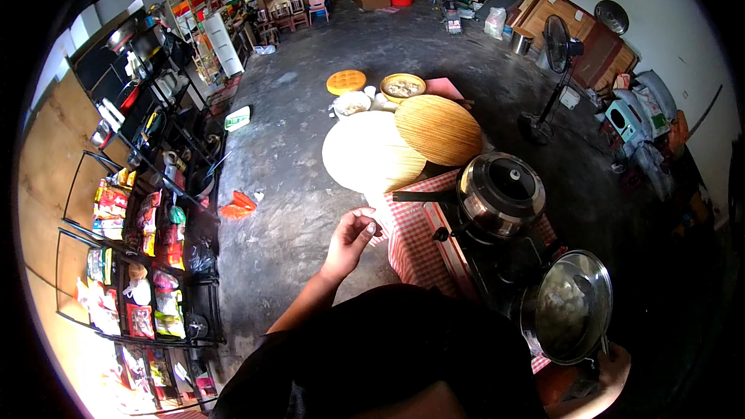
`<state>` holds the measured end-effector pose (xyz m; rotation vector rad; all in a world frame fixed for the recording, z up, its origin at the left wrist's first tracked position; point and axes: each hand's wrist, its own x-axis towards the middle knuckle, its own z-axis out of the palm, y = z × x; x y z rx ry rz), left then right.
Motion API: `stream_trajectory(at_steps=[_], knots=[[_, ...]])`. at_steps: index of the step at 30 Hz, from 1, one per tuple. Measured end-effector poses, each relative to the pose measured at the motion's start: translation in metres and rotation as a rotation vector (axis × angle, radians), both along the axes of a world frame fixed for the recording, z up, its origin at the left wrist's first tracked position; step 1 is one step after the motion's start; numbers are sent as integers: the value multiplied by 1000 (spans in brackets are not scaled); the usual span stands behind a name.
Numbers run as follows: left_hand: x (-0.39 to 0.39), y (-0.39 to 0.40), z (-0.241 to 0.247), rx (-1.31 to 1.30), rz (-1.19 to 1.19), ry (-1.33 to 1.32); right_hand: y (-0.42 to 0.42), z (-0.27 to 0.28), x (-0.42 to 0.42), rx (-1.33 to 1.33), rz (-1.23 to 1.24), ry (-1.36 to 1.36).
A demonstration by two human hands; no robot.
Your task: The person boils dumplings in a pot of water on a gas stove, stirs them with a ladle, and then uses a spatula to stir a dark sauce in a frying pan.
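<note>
My left hand is raised beside the near left corner of a red-and-white checked tablecloth, fingers curled and thumb near the fingertips; whether anything thin is between them cannot be made out. My right hand, at the lower right, is closed around a thin handle at the near edge of a wide metal pan. Pale food pieces lie in the pan. A metal pot with a glass lid stands on a black gas stove, its long black handle pointing left.
Two round woven trays lie beyond the stove, the left one glaringly lit. Behind them are a bowl of food and a white bowl. Black shelves with packets line the left. A standing fan is at the right. An orange bag lies on the floor.
</note>
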<state>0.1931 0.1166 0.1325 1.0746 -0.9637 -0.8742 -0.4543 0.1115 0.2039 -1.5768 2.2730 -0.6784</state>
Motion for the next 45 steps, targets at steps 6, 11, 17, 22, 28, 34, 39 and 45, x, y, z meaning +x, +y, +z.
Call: stream_trajectory(at_steps=[6,11,17,22,28,34,39,45], knots=[[-4,-7,0,4,-20,-20,7,11,21,46,-101,53],[-6,-14,-6,-10,-58,5,13,16,22,47,-85,132],[-14,-33,1,-21,-146,26,24,48,59,218,-250,162],[-16,-44,-8,-35,-188,12,31,52,61,203,-222,130],[-12,-46,-11,-36,-167,-32,37,73,85,228,-146,72],[-9,-42,-12,-48,-158,7,32,53,64,116,-88,45],[-18,-61,-9,28,-127,-17,56,11,26,21,-167,-86],[-17,-51,-7,110,-35,-139,40,41,79,107,-285,117]])
